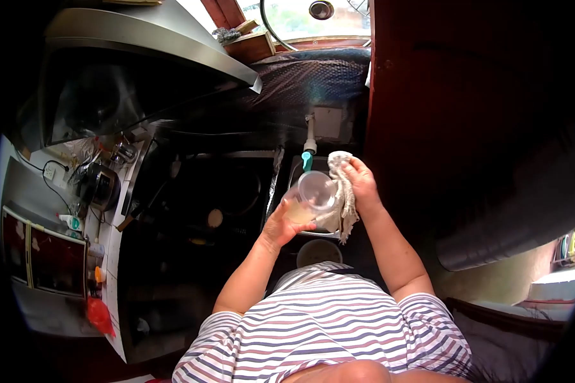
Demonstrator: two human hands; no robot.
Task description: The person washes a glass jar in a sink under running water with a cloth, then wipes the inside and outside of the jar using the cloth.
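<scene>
My left hand (pixel 281 225) is closed around a clear plastic cup (pixel 308 195), tilted with its round opening turned up and to the right. My right hand (pixel 363 182) grips a crumpled, light-coloured rag (pixel 343 191), which hangs down beside the cup with a ragged lower end. Both hands are over the sink (pixel 331 235), whose metal rim shows in part. Behind them a tap (pixel 310 134) with a teal handle or spout end points down. Whether the rag touches the cup, I cannot tell.
A round bowl-like vessel (pixel 319 253) is below the sink's near edge. The dark stove area (pixel 204 191) lies left, under a range hood (pixel 153 48). A pot-like appliance (pixel 102 186) and a red plastic bag (pixel 100 317) line the left counter. A dark red panel (pixel 428 96) borders the right.
</scene>
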